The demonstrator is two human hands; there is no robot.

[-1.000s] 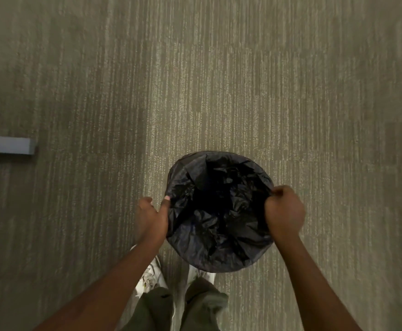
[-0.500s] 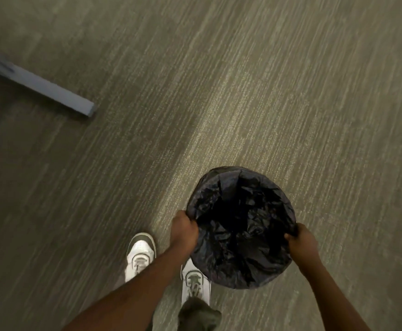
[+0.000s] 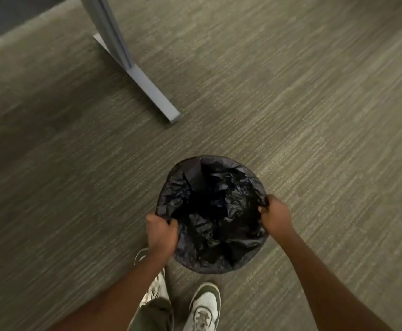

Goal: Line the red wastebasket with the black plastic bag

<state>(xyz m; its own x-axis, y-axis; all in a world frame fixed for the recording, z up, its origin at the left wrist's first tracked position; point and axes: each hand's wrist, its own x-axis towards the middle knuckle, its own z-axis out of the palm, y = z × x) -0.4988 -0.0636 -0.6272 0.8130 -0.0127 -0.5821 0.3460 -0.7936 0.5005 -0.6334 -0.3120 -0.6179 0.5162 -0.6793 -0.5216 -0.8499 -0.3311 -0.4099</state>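
Observation:
The black plastic bag (image 3: 209, 211) lies crumpled inside a round wastebasket and is folded over its whole rim, so none of the red basket shows. My left hand (image 3: 161, 231) grips the bag-covered rim on the left side. On the right side, my right hand (image 3: 276, 216) is closed on the same rim. The basket is held between both hands in front of my feet; whether it touches the carpet I cannot tell.
Grey-green striped carpet (image 3: 314, 103) spreads all around. A grey metal desk leg with a flat floor foot (image 3: 147, 87) stands at the upper left. My two white shoes (image 3: 204, 306) are just below the basket.
The view has swung, bringing the desk leg from the far left toward the centre. Both hands keep their hold on the bag-covered rim, and my feet have stepped.

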